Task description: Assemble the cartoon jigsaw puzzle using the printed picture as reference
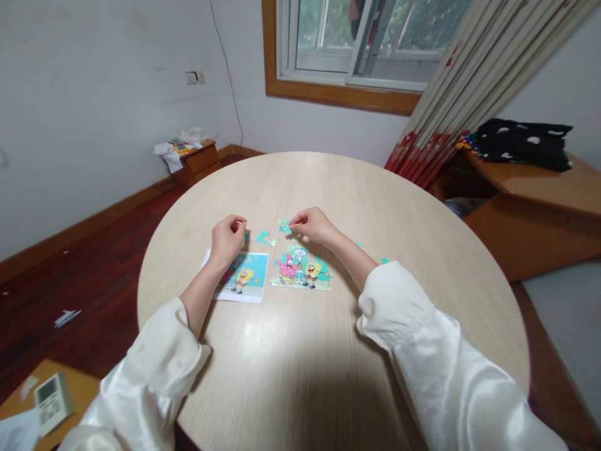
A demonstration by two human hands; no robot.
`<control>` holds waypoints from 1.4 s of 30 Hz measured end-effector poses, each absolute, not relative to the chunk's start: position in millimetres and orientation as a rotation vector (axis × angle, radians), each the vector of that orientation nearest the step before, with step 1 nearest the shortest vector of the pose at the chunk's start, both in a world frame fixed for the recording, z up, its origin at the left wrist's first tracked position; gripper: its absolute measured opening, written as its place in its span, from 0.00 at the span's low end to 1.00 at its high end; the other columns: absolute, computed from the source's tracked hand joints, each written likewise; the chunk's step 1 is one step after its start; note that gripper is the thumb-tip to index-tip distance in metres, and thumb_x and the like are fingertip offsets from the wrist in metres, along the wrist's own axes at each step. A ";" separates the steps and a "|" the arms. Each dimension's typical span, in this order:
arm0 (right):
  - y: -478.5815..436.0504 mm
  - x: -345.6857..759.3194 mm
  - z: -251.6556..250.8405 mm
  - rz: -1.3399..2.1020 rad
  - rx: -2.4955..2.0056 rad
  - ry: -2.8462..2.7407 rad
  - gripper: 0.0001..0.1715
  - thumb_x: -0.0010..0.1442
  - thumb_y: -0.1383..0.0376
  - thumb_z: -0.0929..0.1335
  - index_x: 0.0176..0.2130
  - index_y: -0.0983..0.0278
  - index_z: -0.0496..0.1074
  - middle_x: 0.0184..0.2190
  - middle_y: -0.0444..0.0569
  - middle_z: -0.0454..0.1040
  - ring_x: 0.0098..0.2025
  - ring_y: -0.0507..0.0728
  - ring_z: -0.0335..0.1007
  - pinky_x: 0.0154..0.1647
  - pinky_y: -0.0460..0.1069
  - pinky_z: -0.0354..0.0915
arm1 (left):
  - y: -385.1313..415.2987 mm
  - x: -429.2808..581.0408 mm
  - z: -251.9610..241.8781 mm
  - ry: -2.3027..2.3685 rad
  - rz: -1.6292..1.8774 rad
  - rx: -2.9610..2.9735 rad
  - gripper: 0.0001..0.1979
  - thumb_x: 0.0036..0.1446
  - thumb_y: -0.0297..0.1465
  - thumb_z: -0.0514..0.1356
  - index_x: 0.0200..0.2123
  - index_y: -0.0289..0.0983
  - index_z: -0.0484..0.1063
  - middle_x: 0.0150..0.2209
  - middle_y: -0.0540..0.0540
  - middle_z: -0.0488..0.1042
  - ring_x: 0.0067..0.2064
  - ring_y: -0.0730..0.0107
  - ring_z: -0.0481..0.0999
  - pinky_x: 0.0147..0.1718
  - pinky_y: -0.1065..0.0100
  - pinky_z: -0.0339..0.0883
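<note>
On the round wooden table [328, 351] lies a partly built cartoon jigsaw puzzle [301, 270]. Left of it lies a printed reference picture [244, 279] of the same cartoon. My right hand [312, 224] is closed in a pinch on a teal puzzle piece [284, 226] just above the puzzle's top edge. My left hand [228, 238] hovers curled over the top of the reference picture, thumb and forefinger pressed together; what they hold is too small to make out. Loose teal pieces [263, 238] lie between the two hands.
More teal pieces [384, 260] peek out beside my right forearm. A small wooden cabinet [200, 160] with papers stands in the left corner. A wooden bench [535, 188] with folded black cloth [523, 143] sits at right, beside curtains. A remote control [51, 402] lies at lower left.
</note>
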State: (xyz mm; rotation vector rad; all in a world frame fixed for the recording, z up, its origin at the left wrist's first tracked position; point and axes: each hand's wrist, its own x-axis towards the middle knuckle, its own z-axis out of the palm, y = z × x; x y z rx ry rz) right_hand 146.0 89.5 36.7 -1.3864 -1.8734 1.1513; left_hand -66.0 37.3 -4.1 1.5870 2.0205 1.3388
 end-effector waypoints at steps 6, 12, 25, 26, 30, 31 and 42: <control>89.2 139.1 36.3 1.098 -1.382 -1.957 0.05 0.51 0.74 0.70 0.27 0.70 0.77 0.24 0.51 0.76 0.26 0.50 0.67 0.28 0.46 0.60 | 37.8 -75.7 -2.2 2.104 1.327 1.535 0.11 0.54 0.28 0.53 0.34 0.35 0.76 0.26 0.47 0.76 0.30 0.65 0.76 0.33 0.67 0.66; 88.7 137.6 36.5 1.058 -1.394 -2.013 0.05 0.51 0.75 0.69 0.27 0.70 0.78 0.25 0.52 0.77 0.27 0.52 0.69 0.29 0.47 0.60 | 40.9 -81.7 -6.4 2.120 1.193 1.536 0.06 0.49 0.25 0.58 0.28 0.37 0.76 0.26 0.46 0.77 0.33 0.62 0.77 0.36 0.65 0.67; 89.2 141.9 35.9 1.098 -1.395 -1.997 0.05 0.51 0.74 0.69 0.28 0.70 0.78 0.26 0.54 0.78 0.26 0.52 0.69 0.27 0.46 0.61 | 37.8 -69.7 -7.5 1.858 0.995 1.839 0.08 0.48 0.32 0.65 0.33 0.39 0.80 0.33 0.44 0.77 0.36 0.62 0.75 0.39 0.63 0.68; 89.0 142.4 36.4 1.101 -1.403 -1.996 0.05 0.51 0.74 0.69 0.29 0.71 0.78 0.26 0.53 0.78 0.26 0.51 0.68 0.27 0.46 0.61 | 37.6 -69.4 -7.8 1.845 0.985 1.857 0.08 0.47 0.31 0.65 0.33 0.39 0.80 0.34 0.44 0.77 0.36 0.62 0.75 0.39 0.63 0.67; 89.3 144.2 37.2 1.091 -1.439 -1.978 0.05 0.50 0.74 0.70 0.29 0.70 0.79 0.25 0.52 0.77 0.24 0.50 0.67 0.25 0.45 0.60 | 37.7 -70.3 -8.9 1.820 0.951 1.910 0.08 0.46 0.31 0.66 0.33 0.40 0.80 0.35 0.45 0.77 0.39 0.60 0.75 0.42 0.61 0.66; 89.7 144.6 36.9 1.093 -1.441 -1.973 0.05 0.50 0.75 0.70 0.28 0.70 0.79 0.24 0.51 0.77 0.23 0.50 0.67 0.25 0.45 0.60 | 37.8 -70.7 -9.1 1.818 0.945 1.920 0.07 0.46 0.31 0.65 0.33 0.40 0.80 0.35 0.45 0.77 0.39 0.60 0.75 0.42 0.61 0.66; 93.9 151.9 30.7 1.117 -1.428 -1.931 0.04 0.48 0.75 0.70 0.26 0.71 0.78 0.20 0.48 0.74 0.21 0.48 0.64 0.23 0.44 0.58 | 36.1 -67.9 -7.3 1.698 0.843 2.057 0.08 0.50 0.31 0.64 0.36 0.41 0.80 0.37 0.44 0.74 0.41 0.60 0.73 0.44 0.59 0.64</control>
